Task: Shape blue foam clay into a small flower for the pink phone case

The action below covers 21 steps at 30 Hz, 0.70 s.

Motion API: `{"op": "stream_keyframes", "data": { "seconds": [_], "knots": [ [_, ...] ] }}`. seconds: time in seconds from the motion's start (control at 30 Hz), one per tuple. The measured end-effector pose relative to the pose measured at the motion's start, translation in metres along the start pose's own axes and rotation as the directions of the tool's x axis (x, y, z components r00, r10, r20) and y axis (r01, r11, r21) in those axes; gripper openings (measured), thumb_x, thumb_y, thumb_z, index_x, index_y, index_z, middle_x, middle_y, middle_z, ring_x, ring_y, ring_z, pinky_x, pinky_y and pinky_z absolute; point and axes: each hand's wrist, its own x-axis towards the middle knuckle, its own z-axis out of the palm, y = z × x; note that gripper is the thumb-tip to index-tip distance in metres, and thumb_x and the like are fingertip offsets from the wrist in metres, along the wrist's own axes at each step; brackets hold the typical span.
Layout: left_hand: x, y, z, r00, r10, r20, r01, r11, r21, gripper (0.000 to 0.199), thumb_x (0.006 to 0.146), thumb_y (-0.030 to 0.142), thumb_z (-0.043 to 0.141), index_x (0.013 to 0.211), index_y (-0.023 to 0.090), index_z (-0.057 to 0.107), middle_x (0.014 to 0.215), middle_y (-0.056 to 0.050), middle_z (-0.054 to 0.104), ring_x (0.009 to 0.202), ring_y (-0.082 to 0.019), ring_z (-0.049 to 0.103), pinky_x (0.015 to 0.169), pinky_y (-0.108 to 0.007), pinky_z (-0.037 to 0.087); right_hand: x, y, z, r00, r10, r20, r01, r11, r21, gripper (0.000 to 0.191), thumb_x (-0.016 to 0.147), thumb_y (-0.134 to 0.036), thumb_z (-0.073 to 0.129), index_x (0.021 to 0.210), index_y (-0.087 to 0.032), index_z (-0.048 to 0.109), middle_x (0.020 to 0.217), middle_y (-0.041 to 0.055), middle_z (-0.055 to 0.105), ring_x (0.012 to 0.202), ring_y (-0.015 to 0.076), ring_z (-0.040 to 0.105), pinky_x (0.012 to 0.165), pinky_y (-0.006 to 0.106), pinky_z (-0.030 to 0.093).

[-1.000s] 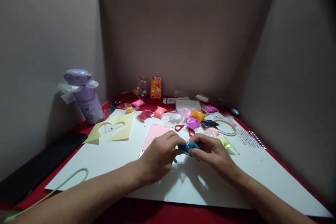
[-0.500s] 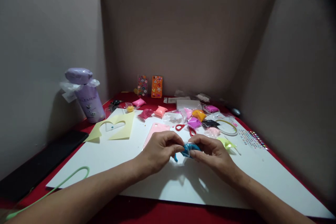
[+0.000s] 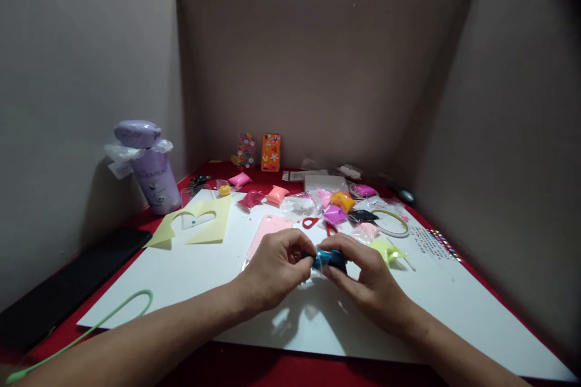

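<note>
- Our right hand's point(image 3: 374, 272) grip is clamping the blue packet point(image 3: 333, 260), probably steadying it.
- Our left hand point(image 3: 275, 265) is pinching its left end, likely for control.
- We are holding it above the board point(image 3: 181, 284), before the scissors point(image 3: 331, 228), apparently for room.

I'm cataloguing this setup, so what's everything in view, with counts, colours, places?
Board: 1, white, centre
Cloth: 1, red, beneath board
Blue packet: 1, blue, front centre
Other packets: several, mixed colours, further back
Pink case: 1, pink, middle
Loop handles: 2, red, middle
Decorated cases: 2, orange, multicolour, back
Bottle: 1, purple, left
Paper: 1, yellow, left
Ring: 1, yellow-white, right
Gems: many, multicolour, right
Slab: 1, black, left
Strap: 1, green, front left
Rounded object: 1, grey, right
Wrappers: several, clear, back
Small items: several, unclear, back
Left hand, right hand: 2, bare, on blue packet
Forearms: 2, bare, front
</note>
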Motion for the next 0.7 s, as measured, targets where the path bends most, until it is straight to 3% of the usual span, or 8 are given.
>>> {"op": "stream_keyframes", "data": {
  "seconds": [0.13,0.2,0.27,0.37,0.47,0.53,0.6,0.7],
  "knots": [
    [-0.005,-0.001,0.005,0.991,0.119,-0.057,-0.109,0.983,0.149,0.016,0.061,0.002,0.051,0.069,0.015,0.057,0.060,0.004,0.048,0.052,-0.007,0.043,0.048,-0.019,0.035,-0.003,-0.001,0.004,0.999,-0.007,0.042,0.009,0.999,-0.042,0.022,0.077,-0.010,0.054,0.096,-0.021,0.054,0.084,0.0025,0.058,0.073,0.0154,0.052,0.064,0.028,0.040],
    [-0.005,0.000,0.005,0.986,0.150,-0.078,-0.138,0.981,0.139,0.017,0.059,0.001,0.051,0.068,0.014,0.056,0.060,0.004,0.048,0.051,-0.006,0.041,0.048,-0.019,0.034,-0.003,-0.002,0.005,0.999,-0.017,0.048,0.019,0.999,-0.042,0.021,0.077,-0.009,0.053,0.095,-0.021,0.055,0.083,0.0021,0.058,0.071,0.0149,0.052,0.064,0.027,0.039],
    [-0.002,0.001,0.003,0.994,0.091,-0.053,-0.092,0.996,-0.006,0.014,0.061,0.003,0.054,0.069,0.014,0.056,0.059,0.004,0.050,0.051,-0.006,0.043,0.047,-0.019,0.035,-0.003,-0.002,0.004,0.999,-0.023,0.030,0.023,1.000,-0.011,0.018,0.079,-0.010,0.052,0.093,-0.021,0.055,0.082,0.0016,0.058,0.072,0.0147,0.052,0.064,0.027,0.039],
    [0.006,0.002,-0.003,0.991,-0.070,0.112,0.106,0.929,-0.354,0.009,0.068,0.016,0.061,0.076,0.012,0.059,0.056,0.002,0.055,0.047,-0.008,0.049,0.046,-0.022,0.043,-0.001,0.001,0.002,0.999,0.029,-0.019,-0.028,0.999,0.043,0.011,0.082,-0.016,0.053,0.091,-0.021,0.057,0.078,0.0007,0.058,0.069,0.0140,0.051,0.062,0.027,0.038],
    [0.009,0.001,-0.006,0.990,-0.078,0.114,0.121,0.886,-0.448,0.015,0.069,0.020,0.066,0.079,0.010,0.063,0.057,0.001,0.057,0.047,-0.010,0.053,0.046,-0.024,0.046,0.000,0.003,0.001,0.996,0.084,-0.019,-0.082,0.994,0.067,0.007,0.084,-0.020,0.054,0.090,-0.021,0.058,0.076,-0.0001,0.058,0.067,0.0131,0.050,0.060,0.026,0.038],
    [0.009,0.000,-0.006,0.997,-0.019,0.081,0.050,0.918,-0.393,0.015,0.068,0.019,0.068,0.080,0.011,0.066,0.064,-0.001,0.059,0.052,-0.011,0.054,0.047,-0.025,0.047,0.000,0.004,0.001,0.996,0.089,-0.021,-0.088,0.994,0.064,0.007,0.082,-0.020,0.055,0.088,-0.020,0.059,0.074,-0.0007,0.057,0.065,0.0126,0.049,0.060,0.026,0.037],
    [0.007,0.000,-0.006,0.994,0.108,0.019,-0.100,0.967,-0.233,0.011,0.068,0.015,0.067,0.079,0.013,0.068,0.070,-0.003,0.060,0.059,-0.012,0.055,0.051,-0.024,0.047,0.000,0.004,0.001,0.996,0.088,-0.026,-0.087,0.995,0.055,0.006,0.081,-0.020,0.056,0.087,-0.020,0.058,0.071,-0.0012,0.056,0.064,0.0124,0.048,0.059,0.025,0.036],
    [0.004,0.003,-0.007,0.959,0.280,-0.045,-0.280,0.960,0.008,0.007,0.072,0.011,0.063,0.075,0.015,0.069,0.068,-0.003,0.060,0.064,-0.012,0.053,0.056,-0.023,0.045,0.001,0.002,0.001,0.997,0.078,-0.025,-0.077,0.996,0.045,0.004,0.082,-0.020,0.056,0.085,-0.020,0.058,0.071,-0.0007,0.056,0.064,0.0126,0.048,0.059,0.026,0.036]
  ]
}}
